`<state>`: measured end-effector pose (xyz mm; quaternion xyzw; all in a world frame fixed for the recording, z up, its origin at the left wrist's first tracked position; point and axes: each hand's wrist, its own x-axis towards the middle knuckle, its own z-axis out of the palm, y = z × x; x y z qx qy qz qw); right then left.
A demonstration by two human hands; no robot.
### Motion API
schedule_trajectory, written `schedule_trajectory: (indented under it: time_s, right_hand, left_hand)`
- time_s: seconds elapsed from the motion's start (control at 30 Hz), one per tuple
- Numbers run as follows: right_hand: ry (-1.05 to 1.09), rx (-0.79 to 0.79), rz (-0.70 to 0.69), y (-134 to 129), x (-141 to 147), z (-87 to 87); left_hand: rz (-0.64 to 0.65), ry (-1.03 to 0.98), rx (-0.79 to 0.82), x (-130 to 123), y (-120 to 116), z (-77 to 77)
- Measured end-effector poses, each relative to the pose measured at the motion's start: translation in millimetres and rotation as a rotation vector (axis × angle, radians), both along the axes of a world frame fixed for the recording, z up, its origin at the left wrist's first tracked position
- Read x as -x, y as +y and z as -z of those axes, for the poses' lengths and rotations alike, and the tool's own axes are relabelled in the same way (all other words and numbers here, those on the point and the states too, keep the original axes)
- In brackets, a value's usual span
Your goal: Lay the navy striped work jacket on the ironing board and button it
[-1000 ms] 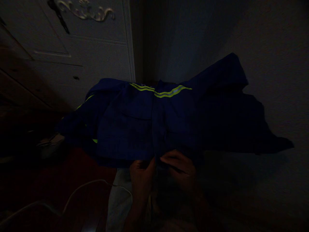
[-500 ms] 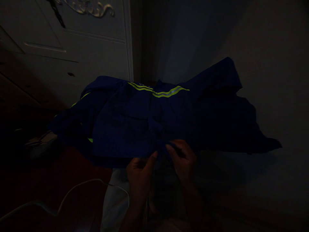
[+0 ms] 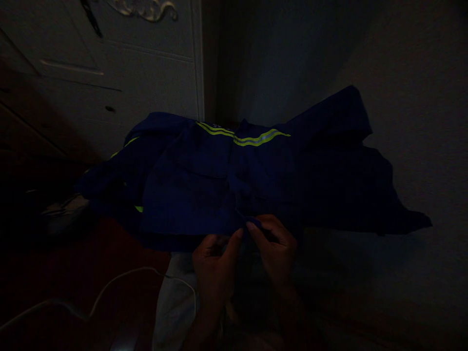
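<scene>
A dark blue work jacket (image 3: pixel 190 200) with yellow-green and silver reflective stripes lies spread in front of me, its sleeves out to both sides. At its near edge, my left hand (image 3: pixel 215 256) pinches the hem between thumb and fingers. Close beside it, my right hand (image 3: pixel 274 243) grips a folded bit of the front edge. The two thumbs nearly meet at the front opening. Dim light hides the fine detail between my fingertips.
A pale cabinet (image 3: pixel 153 78) with carved trim stands behind on the left. A white cable (image 3: pixel 120 278) crosses the dark red floor (image 3: pixel 73 273) toward my leg (image 3: pixel 173 297). A grey wall (image 3: pixel 413 97) rises at the right.
My right hand has drawn slightly closer to the left, and the strip of front edge that stood up between them now lies lower and flatter. The view has shifted a little.
</scene>
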<state>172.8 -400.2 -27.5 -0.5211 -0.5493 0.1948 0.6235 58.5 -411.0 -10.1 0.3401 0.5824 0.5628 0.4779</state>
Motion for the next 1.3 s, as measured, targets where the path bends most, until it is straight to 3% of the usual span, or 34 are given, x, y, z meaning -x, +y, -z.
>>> schedule_trajectory:
  time_s: [0.2,0.43,0.57,0.73,0.9,1.07,1.17,1.3]
  right_hand:
    - [-0.007,0.086,-0.175,-3,-1,-6.3]
    - [-0.162,0.041,-0.234,-3,-9,-12.7]
    - [-0.274,0.022,-0.266,-4,-18,-13.1]
    - [-0.549,0.169,-0.671,7,-34,-22.7]
    - [-0.626,0.269,-0.892,32,-48,-49.2]
    - [-0.772,0.302,-1.217,72,-57,-81.4]
    - [-0.998,0.187,-1.134,97,-50,-86.6]
    - [-1.303,-0.009,-1.085,137,-32,-70.0]
  left_hand:
    - [0.03,0.086,-0.046,6,-2,0.6]
    - [0.018,0.191,-0.138,6,-2,4.3]
    - [0.054,0.211,-0.101,8,-2,3.1]
    - [0.083,0.15,-0.036,14,-2,7.7]
    - [0.053,0.011,0.136,19,0,12.2]
    - [0.004,-0.19,0.283,11,-4,17.1]
    - [-0.088,-0.23,0.325,2,-6,26.2]
    - [-0.151,-0.187,0.346,-3,-7,38.2]
